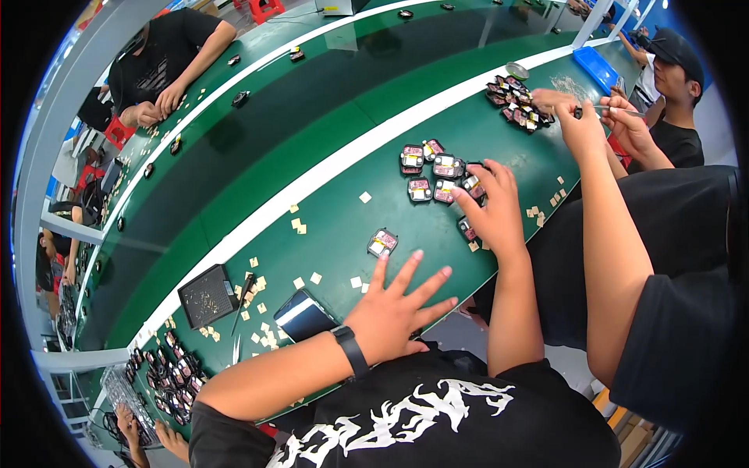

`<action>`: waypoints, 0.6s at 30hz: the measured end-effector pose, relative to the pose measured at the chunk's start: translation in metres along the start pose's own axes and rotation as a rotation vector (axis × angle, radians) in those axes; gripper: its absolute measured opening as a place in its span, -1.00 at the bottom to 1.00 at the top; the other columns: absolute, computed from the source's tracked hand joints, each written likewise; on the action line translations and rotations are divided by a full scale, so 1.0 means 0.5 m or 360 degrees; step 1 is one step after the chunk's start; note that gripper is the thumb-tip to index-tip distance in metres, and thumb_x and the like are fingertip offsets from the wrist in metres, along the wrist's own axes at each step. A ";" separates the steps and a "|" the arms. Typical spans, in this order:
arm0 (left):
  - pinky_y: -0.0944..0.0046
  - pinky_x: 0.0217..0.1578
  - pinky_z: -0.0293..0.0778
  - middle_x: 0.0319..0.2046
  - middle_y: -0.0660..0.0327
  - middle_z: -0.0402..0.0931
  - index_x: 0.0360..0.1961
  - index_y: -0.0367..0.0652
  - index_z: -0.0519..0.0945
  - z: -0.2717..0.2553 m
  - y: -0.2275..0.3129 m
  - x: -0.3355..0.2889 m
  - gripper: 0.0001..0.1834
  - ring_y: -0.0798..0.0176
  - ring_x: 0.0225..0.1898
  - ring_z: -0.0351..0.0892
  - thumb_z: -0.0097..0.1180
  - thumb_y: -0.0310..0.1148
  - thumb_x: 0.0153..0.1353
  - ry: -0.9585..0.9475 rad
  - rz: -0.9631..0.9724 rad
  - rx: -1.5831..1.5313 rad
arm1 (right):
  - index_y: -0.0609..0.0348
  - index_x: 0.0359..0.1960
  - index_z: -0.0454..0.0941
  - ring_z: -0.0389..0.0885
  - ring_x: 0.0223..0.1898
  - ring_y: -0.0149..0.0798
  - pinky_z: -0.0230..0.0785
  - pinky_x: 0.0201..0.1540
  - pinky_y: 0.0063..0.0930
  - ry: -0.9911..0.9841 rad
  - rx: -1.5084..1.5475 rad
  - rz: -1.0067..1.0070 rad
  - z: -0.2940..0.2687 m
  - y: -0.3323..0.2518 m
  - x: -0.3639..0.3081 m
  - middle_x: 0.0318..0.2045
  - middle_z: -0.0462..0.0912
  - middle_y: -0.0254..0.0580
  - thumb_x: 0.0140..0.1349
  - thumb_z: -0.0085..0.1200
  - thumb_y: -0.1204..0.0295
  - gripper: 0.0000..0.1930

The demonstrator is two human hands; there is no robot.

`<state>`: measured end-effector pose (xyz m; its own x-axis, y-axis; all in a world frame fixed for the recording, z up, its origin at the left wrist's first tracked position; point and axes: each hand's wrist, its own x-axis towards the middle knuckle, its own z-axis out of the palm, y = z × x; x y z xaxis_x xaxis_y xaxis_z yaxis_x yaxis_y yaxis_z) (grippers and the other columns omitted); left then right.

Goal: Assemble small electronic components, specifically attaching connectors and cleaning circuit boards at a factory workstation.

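Two bare hands reach over a green table (pixel 351 210) in the head view. The left hand (pixel 396 308), a dark band (pixel 351 352) on its wrist, is spread wide and grips nothing; one fingertip is at the lower edge of a lone case (pixel 382 242), black with a pink and white face, though contact is unclear. The right hand (pixel 495 207) has bent fingers over the right side of a cluster (pixel 448 166) of like cases; whether they grip one cannot be told. Another case (pixel 466 228) lies just beside its wrist, partly hidden. Left of the left hand are a dark phone (pixel 303 313), beige squares (pixel 301 228), tweezers (pixel 236 349) and a black tray (pixel 204 281). Farther right, a co-worker's hand (pixel 587 132) is near a pile (pixel 518 105) of cases.
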<state>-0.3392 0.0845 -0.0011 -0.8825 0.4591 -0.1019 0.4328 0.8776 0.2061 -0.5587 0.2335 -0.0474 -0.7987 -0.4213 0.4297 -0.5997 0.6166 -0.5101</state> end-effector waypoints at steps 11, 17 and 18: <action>-0.58 0.38 -0.13 0.55 -0.06 -0.09 0.50 0.12 0.25 -0.032 -0.145 0.045 0.17 -0.50 0.50 -0.17 0.42 0.33 -0.12 0.0271 -0.0357 -0.0095 | 0.11 0.28 0.47 0.26 0.41 0.24 0.20 0.39 0.00 -0.0358 0.0378 0.0075 -0.045 -0.020 0.000 0.38 0.28 0.25 -0.06 0.53 0.15 -0.18; -0.19 0.43 0.08 0.47 -0.13 0.08 0.44 -0.12 0.30 -0.012 -0.273 0.154 -0.01 -0.30 0.46 0.08 0.45 0.03 0.05 0.0819 -0.0571 -0.0626 | 0.15 0.21 0.53 0.24 0.40 0.27 0.13 0.43 0.04 -0.0264 0.0130 -0.0130 -0.021 -0.049 0.037 0.37 0.31 0.24 0.08 0.44 0.21 -0.35; -0.09 0.41 0.16 0.42 -0.12 0.21 0.40 -0.14 0.37 -0.014 -0.292 0.187 -0.13 -0.26 0.41 0.19 0.43 -0.07 0.11 0.1006 -0.0679 -0.0713 | 0.15 0.21 0.53 0.24 0.40 0.27 0.13 0.43 0.04 -0.0266 0.0121 -0.0132 -0.024 -0.050 0.041 0.37 0.31 0.24 0.08 0.44 0.21 -0.35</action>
<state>-0.4862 -0.0018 -0.0339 -0.9464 -0.1734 0.2727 0.0477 0.7596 0.6487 -0.5594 0.2177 -0.0169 -0.7399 -0.5770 0.3458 -0.6605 0.5259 -0.5358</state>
